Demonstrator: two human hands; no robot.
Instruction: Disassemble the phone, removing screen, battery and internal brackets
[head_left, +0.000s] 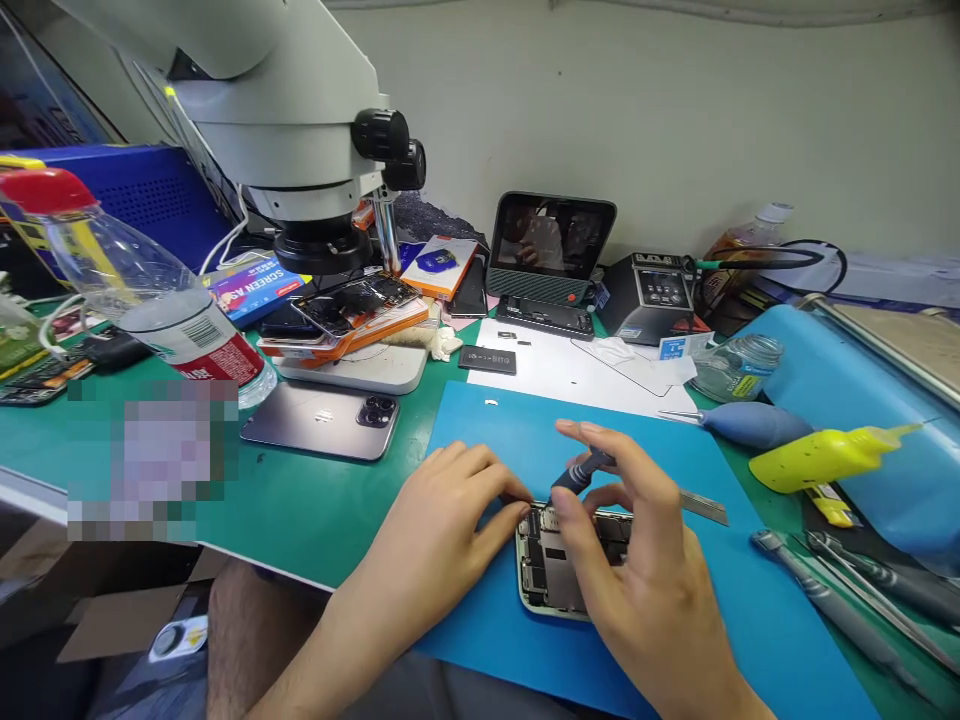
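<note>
An opened smartphone lies on the blue mat with its inner parts bare. Thumb and forefinger of my left hand close on its upper left corner. Between the thumb and fingers of my right hand is a small dark screwdriver, tilted, its lower end down at the phone's top part. The tip itself is too small to make out. My right hand covers much of the phone's right side. A metal ruler-like strip lies just beyond that hand.
A microscope overhangs the left, above stacked phones and boxes. Left of the blue mat are a dark phone and a tilted plastic bottle. Rightward lie a yellow squeeze bottle, a blue air blower and several tools.
</note>
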